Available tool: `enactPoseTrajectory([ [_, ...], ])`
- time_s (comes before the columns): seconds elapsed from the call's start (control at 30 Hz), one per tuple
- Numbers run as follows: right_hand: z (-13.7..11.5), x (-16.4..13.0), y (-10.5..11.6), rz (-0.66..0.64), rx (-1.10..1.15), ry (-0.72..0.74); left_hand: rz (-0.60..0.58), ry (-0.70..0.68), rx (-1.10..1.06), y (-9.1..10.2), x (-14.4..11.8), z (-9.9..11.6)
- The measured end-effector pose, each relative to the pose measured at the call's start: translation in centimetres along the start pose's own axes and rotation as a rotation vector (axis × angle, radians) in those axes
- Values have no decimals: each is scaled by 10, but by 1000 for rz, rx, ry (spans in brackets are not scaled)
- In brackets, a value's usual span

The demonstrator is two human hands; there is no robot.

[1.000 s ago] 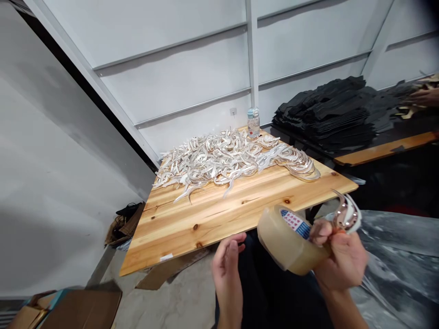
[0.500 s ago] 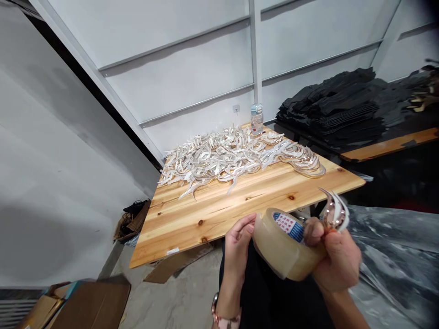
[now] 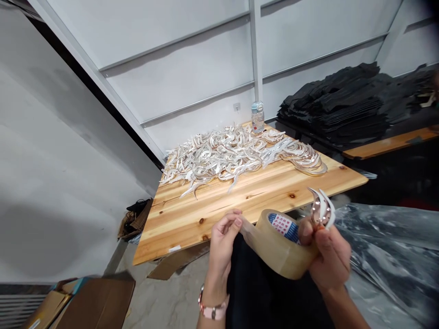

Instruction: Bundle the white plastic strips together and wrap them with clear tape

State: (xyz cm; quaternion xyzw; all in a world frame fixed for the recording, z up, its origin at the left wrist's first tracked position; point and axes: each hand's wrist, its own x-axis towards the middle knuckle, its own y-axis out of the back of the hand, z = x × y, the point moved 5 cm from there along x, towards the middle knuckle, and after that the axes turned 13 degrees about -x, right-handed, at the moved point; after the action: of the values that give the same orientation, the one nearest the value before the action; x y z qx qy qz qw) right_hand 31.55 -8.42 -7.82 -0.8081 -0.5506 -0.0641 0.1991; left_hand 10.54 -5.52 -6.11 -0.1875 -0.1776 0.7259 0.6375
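A wide roll of clear packing tape [image 3: 274, 249] is held in front of my lap, its inner core printed blue, white and red. My right hand [image 3: 329, 256] grips the roll's right side, and also pinches a few curved rose-gold and white strips [image 3: 322, 208] that stick up above the thumb. My left hand [image 3: 222, 233] pinches the tape's free end, with a short length stretched back to the roll. Beyond the hands, a big heap of similar curved strips [image 3: 219, 155] covers the far part of the wooden table [image 3: 178, 214].
A clear bottle with a light-blue lid [image 3: 257, 118] stands at the table's back corner. Stacked black sheets [image 3: 332, 105] lie on a surface at the right, above grey plastic sheeting [image 3: 394, 242]. Cardboard boxes [image 3: 99, 301] sit on the floor at lower left.
My left hand has moved left, drawing a length of tape off the roll. My right hand, with the roll and strips, has shifted slightly left.
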Motion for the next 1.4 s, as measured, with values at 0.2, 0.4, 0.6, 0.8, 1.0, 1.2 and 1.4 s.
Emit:
enactPoseTrajectory([
  [0.2, 5, -3, -4, -31, 86, -40, -69, 174, -84, -8, 7, -17],
  [0.4, 6, -7, -8, -10, 171, -57, -13, 63, 42, -10, 5, -28],
  [0.6, -1, -3, -13, -37, 280, -59, 19, 48, -40, -15, 1, -33],
  [0.8, -8, -3, -17, -65, 400, -172, -211, 281, -409, -46, -27, -38],
  [1.0, -9, -5, -18, -42, 419, -201, -39, 233, -372, -40, -36, -39],
  [1.2, -5, -2, -15, -152, 325, -119, -42, 300, -440, -26, -10, -20],
  [1.4, -8, -11, -10, -279, 224, -98, -223, 464, -186, -45, -13, -26],
])
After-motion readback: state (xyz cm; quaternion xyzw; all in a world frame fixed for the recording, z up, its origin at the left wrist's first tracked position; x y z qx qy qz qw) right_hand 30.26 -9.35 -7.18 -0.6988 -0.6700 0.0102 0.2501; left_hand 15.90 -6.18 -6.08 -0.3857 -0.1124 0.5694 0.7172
